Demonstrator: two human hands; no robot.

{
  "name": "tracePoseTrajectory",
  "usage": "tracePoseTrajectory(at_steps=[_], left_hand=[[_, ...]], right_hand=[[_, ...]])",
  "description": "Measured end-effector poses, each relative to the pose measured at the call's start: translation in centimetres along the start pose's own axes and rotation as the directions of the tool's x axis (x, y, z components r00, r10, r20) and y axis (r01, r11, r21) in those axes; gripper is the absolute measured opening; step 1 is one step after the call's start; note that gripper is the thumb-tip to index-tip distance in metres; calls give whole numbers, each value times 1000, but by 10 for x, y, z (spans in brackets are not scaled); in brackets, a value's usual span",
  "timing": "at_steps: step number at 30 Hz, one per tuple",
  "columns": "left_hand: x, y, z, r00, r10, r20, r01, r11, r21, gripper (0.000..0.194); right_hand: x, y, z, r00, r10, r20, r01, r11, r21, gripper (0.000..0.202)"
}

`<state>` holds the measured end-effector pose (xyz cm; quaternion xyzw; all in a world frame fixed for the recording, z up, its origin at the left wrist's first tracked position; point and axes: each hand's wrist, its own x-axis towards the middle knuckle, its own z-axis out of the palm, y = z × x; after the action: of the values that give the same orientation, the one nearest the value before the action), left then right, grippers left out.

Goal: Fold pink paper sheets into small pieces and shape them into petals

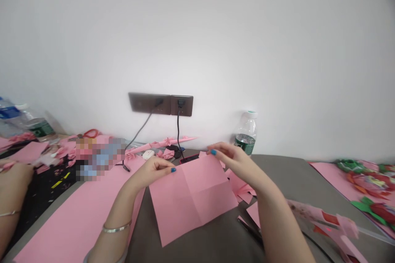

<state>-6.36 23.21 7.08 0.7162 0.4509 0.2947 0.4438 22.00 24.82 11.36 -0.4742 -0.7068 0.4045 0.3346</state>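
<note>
Between my hands is a creased sheet of pink paper (191, 201), tilted above the grey table (277, 172). Two fold lines cross near its middle. My left hand (159, 170) pinches the far left part of its edge, thumb on top. At the far right corner, my right hand (225, 154) grips the same sheet between thumb and fingers. Under my right forearm lie scissors (249, 229), partly hidden, beside a small pink paper piece (254, 213). Left of the sheet, a large pink sheet (80, 218) lies flat.
A plastic bottle (246, 133) stands by the wall near a socket plate (182, 105) with cables. Pink scraps (242, 187) lie behind the sheet. Right are paper flowers (370, 183) and a hot glue gun (335, 226). At far left, another person's arm (14, 193) reaches among scraps.
</note>
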Motion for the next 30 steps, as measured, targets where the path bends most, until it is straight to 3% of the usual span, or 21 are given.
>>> tracePoseTrajectory(at_steps=[6, 13, 19, 23, 30], left_hand=[[2, -2, 5, 997, 3, 79, -5, 1000, 21, 36], [4, 1, 19, 998, 27, 64, -28, 1000, 9, 36], [3, -1, 15, 999, 19, 34, -19, 1000, 20, 40], [2, -3, 7, 999, 51, 3, -51, 999, -4, 39], [-6, -2, -8, 1000, -13, -26, 9, 989, -146, 26]], right_hand=[[9, -1, 23, 995, -78, 63, 84, 992, -92, 22], [6, -8, 36, 992, -89, 93, 99, 989, -113, 18], [7, 0, 11, 989, -143, -24, 139, 985, -104, 22], [0, -1, -8, 985, -111, -132, 101, 991, -83, 26], [-7, -6, -14, 975, -38, -219, 43, 999, 17, 31]])
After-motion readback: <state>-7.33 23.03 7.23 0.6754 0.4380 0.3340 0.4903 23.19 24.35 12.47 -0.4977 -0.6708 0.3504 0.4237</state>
